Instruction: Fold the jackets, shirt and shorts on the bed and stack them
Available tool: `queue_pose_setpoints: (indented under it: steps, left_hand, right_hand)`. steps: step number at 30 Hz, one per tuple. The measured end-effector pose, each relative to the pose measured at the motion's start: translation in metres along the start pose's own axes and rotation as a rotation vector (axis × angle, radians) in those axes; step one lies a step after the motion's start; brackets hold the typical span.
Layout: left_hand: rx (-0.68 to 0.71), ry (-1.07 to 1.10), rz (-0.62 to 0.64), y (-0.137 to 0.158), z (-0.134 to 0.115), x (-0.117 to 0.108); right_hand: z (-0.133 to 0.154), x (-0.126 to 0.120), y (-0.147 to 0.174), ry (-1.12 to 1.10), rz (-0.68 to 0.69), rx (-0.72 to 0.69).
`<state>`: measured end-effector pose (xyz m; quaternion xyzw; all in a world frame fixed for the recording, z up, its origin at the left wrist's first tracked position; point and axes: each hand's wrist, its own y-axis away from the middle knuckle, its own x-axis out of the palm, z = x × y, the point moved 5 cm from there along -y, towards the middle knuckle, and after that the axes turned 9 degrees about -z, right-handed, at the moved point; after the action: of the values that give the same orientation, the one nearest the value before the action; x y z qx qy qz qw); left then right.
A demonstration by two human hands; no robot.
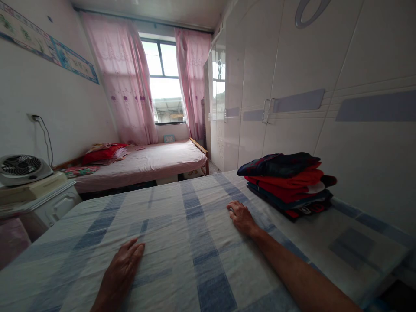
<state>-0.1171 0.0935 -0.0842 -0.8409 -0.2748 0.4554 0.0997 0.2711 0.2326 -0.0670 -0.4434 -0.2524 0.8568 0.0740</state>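
Note:
My left hand (122, 266) rests on the blue-and-white checked bedsheet (162, 260), its fingers stretched forward and holding nothing. Farther forward and to the right, my right hand (241, 218) lies on the same sheet with its fingers loosely bent and apart, and no object shows in it. Just beyond and to the right of that hand stands a stack of folded clothes (286, 184). Dark plaid cloth tops the stack, with red and navy pieces beneath. Neither hand touches the clothes.
A white wardrobe (292, 143) lines the right side. Ahead, another bed (162, 158) with a pink sheet and red bedding (105, 152) stands below the window (164, 86). At left, a fan (24, 167) sits on a white cabinet (56, 206).

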Motion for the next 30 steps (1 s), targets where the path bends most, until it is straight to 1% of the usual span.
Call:
queue_pose_setpoints:
  steps: [3, 5, 6, 7, 9, 10, 11, 12, 13, 14, 15, 17, 19, 21, 23, 26, 28, 30]
  left_hand:
    - [-0.004, 0.007, 0.015, 0.001, 0.002, 0.001]
    - [-0.004, 0.014, 0.019, 0.001, 0.003, 0.001]
    - [-0.006, 0.016, 0.016, 0.001, 0.004, 0.002]
    - [-0.007, 0.018, 0.012, 0.001, 0.004, 0.002]
    - [-0.004, 0.020, 0.006, 0.001, 0.005, 0.003]
    - [-0.003, 0.020, 0.003, 0.000, 0.006, 0.004]
    - [0.001, 0.020, 0.003, 0.000, 0.006, 0.005]
    - [0.003, 0.018, 0.003, 0.000, 0.007, 0.005]
    - [0.003, 0.015, 0.006, 0.000, 0.007, 0.006]
    - [0.002, 0.012, 0.009, 0.000, 0.007, 0.006]
    - [0.002, 0.008, 0.012, 0.000, 0.007, 0.006]
    - [0.009, 0.002, 0.013, 0.001, 0.006, 0.006]
    - [0.018, -0.005, 0.011, 0.001, 0.004, 0.005]
    - [0.024, -0.015, 0.013, 0.001, 0.001, 0.003]
    - [0.027, -0.026, 0.010, 0.001, -0.001, 0.002]
    - [0.041, -0.031, 0.002, 0.001, -0.002, 0.002]
    - [0.049, -0.028, -0.004, 0.001, -0.002, 0.003]
    - [0.056, -0.019, -0.023, 0.001, -0.002, 0.003]
  right_hand:
    - [0.003, -0.001, 0.002, -0.037, -0.024, -0.013]
    - [0.010, -0.013, -0.006, -0.070, -0.065, -0.034]
    - [0.013, -0.025, -0.014, -0.086, -0.098, -0.045]
    - [0.017, -0.041, -0.025, -0.100, -0.139, -0.055]
    - [0.019, -0.086, -0.055, -0.105, -0.267, -0.064]
    - [0.017, -0.112, -0.072, -0.096, -0.361, -0.062]
    - [0.014, -0.141, -0.087, -0.055, -0.508, -0.062]
    - [0.008, -0.165, -0.100, 0.019, -0.617, -0.051]
    - [-0.001, -0.183, -0.111, 0.125, -0.665, 0.000]
    - [-0.014, -0.195, -0.120, 0.234, -0.651, 0.095]
    - [-0.028, -0.200, -0.125, 0.318, -0.599, 0.193]
    - [-0.056, -0.198, -0.123, 0.401, -0.463, 0.345]
    - [-0.074, -0.188, -0.112, 0.390, -0.387, 0.382]
    - [-0.082, -0.179, -0.101, 0.359, -0.382, 0.359]
    - [-0.084, -0.176, -0.093, 0.315, -0.390, 0.346]
    - [-0.079, -0.179, -0.090, 0.200, -0.402, 0.349]
    - [-0.067, -0.181, -0.090, 0.079, -0.388, 0.333]
    - [-0.045, -0.176, -0.090, -0.068, -0.343, 0.280]
